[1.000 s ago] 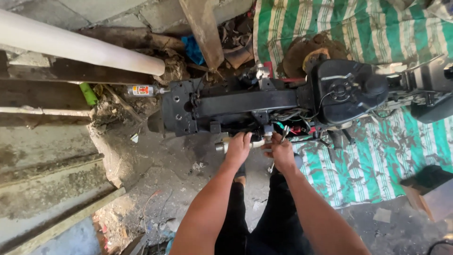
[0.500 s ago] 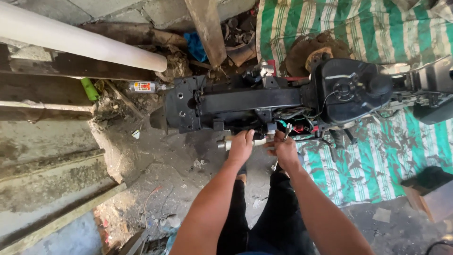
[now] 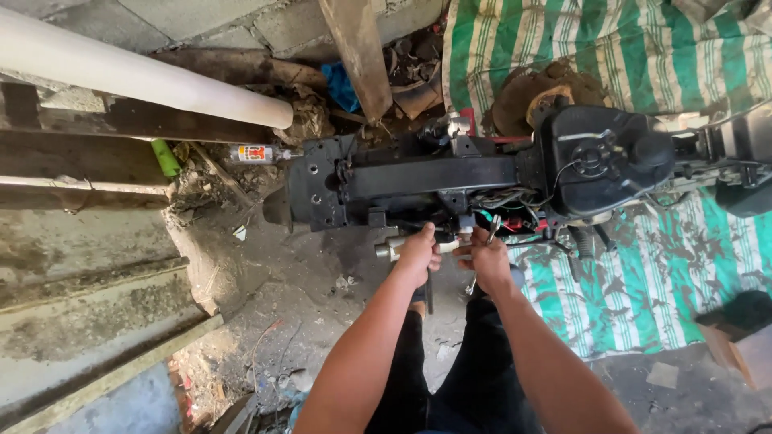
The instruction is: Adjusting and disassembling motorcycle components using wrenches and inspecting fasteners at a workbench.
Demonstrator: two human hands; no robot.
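Across the top of the head view lay the long black metal engine assembly (image 3: 515,173), its long axis running left to right on the dirt floor (image 3: 322,297), with a bulky black housing (image 3: 599,161) toward the right end, over the green-and-white striped tarpaulin (image 3: 643,273). Behind it, to the upper left, a white plastic pipe (image 3: 137,76) slanted along a grey block wall (image 3: 201,20), and a small spray can (image 3: 256,153) lay in the rubble just off the assembly's left end. Directly ahead of the person, under the middle of the assembly, a short pale metal rod (image 3: 402,243) stuck out sideways, parallel to the long axis, just beside a tangle of coloured wires (image 3: 507,217). Both forearms reached straight forward to it, so the work sat dead ahead and close. Closed around the rod's middle was the left hand (image 3: 418,255), fingers wrapped in a fist. Just beside it, to the right, the right hand (image 3: 485,259) was curled at the rod's inner end; whether it gripped the rod or a small tool there could not be told. Neither hand was clearly nearer.
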